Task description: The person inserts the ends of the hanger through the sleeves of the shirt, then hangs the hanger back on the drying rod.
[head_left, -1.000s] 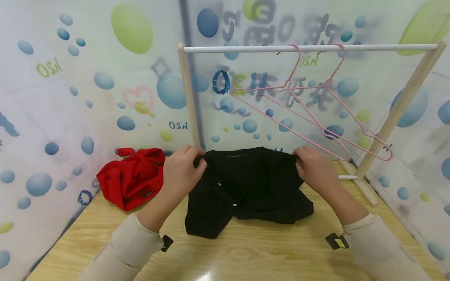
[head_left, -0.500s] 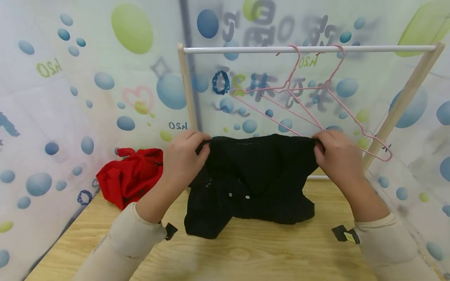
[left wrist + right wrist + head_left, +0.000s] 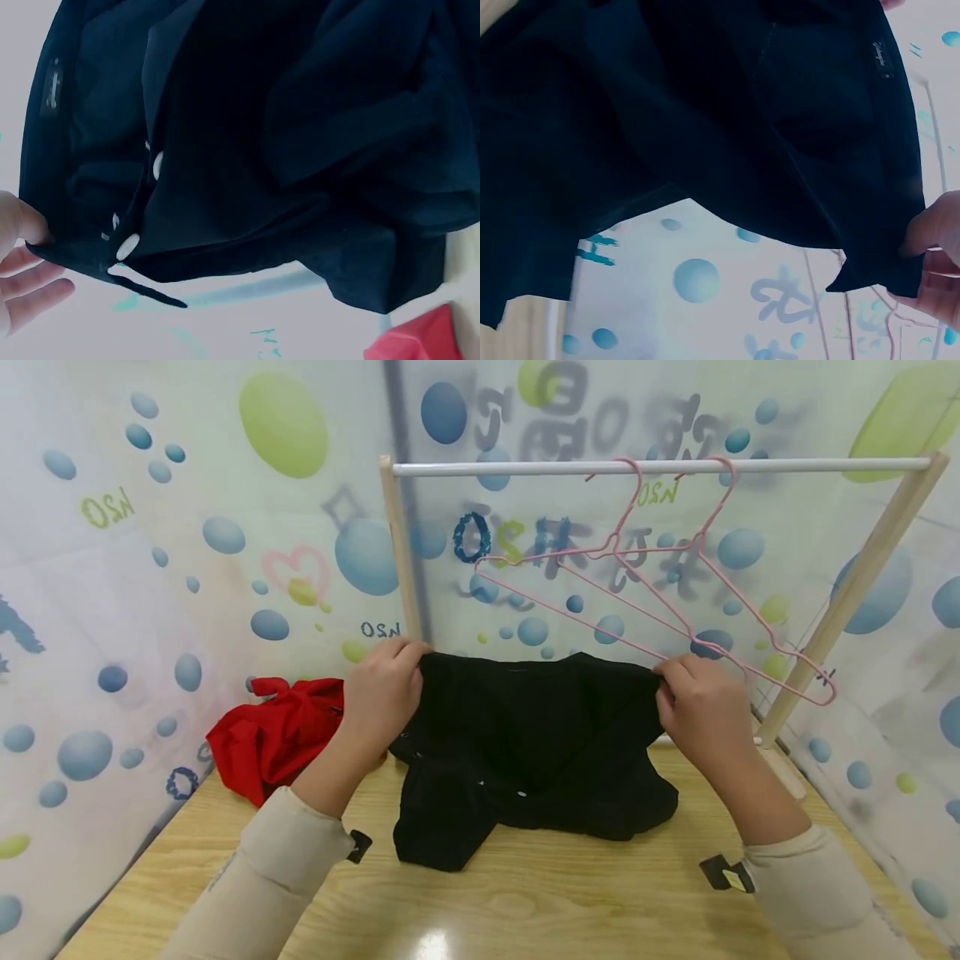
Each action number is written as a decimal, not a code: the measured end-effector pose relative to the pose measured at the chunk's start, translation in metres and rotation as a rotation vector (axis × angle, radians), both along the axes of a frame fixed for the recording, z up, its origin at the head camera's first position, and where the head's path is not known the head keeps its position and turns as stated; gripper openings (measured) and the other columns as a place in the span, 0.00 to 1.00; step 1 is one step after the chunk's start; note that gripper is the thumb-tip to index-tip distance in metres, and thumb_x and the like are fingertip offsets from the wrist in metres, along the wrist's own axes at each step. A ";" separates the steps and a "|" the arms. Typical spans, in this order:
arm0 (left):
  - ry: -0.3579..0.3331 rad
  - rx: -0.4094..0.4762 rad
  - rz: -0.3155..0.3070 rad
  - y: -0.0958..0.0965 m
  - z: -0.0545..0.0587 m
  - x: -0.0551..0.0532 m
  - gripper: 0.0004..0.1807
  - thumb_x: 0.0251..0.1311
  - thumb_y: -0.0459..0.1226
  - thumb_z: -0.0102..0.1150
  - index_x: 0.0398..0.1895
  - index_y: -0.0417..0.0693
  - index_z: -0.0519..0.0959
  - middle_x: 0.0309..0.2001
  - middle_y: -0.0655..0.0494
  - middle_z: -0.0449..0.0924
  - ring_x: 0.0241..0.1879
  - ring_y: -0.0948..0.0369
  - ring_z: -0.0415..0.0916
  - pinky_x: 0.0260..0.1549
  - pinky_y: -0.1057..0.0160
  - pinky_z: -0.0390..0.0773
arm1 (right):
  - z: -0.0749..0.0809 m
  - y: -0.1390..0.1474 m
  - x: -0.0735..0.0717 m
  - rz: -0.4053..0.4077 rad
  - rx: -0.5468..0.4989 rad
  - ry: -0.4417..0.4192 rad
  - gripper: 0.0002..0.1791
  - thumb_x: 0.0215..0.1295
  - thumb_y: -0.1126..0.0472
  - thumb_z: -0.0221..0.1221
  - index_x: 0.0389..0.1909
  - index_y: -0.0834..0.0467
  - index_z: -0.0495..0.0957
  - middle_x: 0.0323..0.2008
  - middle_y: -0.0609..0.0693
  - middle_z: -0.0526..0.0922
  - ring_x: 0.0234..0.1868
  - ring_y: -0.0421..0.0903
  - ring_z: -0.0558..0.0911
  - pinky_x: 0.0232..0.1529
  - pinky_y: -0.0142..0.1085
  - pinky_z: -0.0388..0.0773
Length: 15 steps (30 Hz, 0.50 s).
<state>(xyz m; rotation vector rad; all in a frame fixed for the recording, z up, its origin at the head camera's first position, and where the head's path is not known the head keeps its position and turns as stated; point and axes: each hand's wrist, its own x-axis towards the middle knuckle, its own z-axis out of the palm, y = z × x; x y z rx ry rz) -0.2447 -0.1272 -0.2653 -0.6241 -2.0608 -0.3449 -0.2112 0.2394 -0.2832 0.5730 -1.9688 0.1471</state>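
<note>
A black buttoned garment point(image 3: 540, 743) hangs from both hands, its lower part resting on the table. My left hand point(image 3: 384, 693) pinches one end of its top edge, and my right hand point(image 3: 703, 714) pinches the other, so the edge is stretched between them. Close up in the left wrist view, a label point(image 3: 52, 88) sits inside the top band and white buttons point(image 3: 129, 246) run down an opening. Fingers of the left hand point(image 3: 22, 259) hold the band's corner there. The right wrist view has the right hand point(image 3: 936, 259) gripping the opposite corner, partly cut off by the frame.
A crumpled red garment point(image 3: 273, 739) lies on the wooden table point(image 3: 525, 902) to the left. Behind stands a clothes rack with a white rail point(image 3: 495, 468) and wooden posts point(image 3: 855, 602). Two pink hangers point(image 3: 637, 564) hang on it, just above the black garment and right hand.
Both hands rose with the black garment's top edge; since then the right hand has come slightly lower and left, the left hand slightly left. The front hanger's left end has shifted left.
</note>
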 end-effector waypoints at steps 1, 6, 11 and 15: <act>-0.023 0.002 0.006 -0.002 -0.002 -0.002 0.09 0.58 0.25 0.58 0.39 0.39 0.83 0.35 0.44 0.81 0.33 0.49 0.79 0.26 0.53 0.81 | -0.003 0.000 -0.001 -0.001 0.005 -0.002 0.06 0.52 0.78 0.58 0.31 0.70 0.79 0.26 0.62 0.78 0.23 0.61 0.76 0.20 0.50 0.74; -0.152 0.017 0.035 -0.013 -0.010 -0.010 0.09 0.56 0.26 0.61 0.41 0.40 0.83 0.36 0.44 0.81 0.34 0.48 0.79 0.29 0.52 0.81 | -0.017 -0.001 -0.001 -0.013 0.026 -0.031 0.06 0.52 0.78 0.58 0.32 0.70 0.78 0.25 0.61 0.75 0.23 0.59 0.75 0.18 0.48 0.74; -0.220 0.030 0.027 -0.022 -0.019 -0.018 0.10 0.56 0.27 0.63 0.41 0.42 0.82 0.38 0.44 0.82 0.32 0.48 0.78 0.27 0.51 0.80 | -0.032 -0.001 -0.004 -0.016 0.053 -0.059 0.08 0.49 0.79 0.60 0.32 0.70 0.77 0.25 0.60 0.74 0.24 0.59 0.75 0.14 0.45 0.72; -0.226 0.010 0.005 -0.024 -0.026 -0.022 0.09 0.55 0.27 0.64 0.40 0.42 0.83 0.36 0.45 0.82 0.32 0.48 0.78 0.26 0.52 0.79 | -0.043 -0.001 -0.005 -0.037 0.061 -0.098 0.10 0.46 0.79 0.62 0.31 0.68 0.77 0.25 0.59 0.74 0.24 0.59 0.75 0.12 0.46 0.71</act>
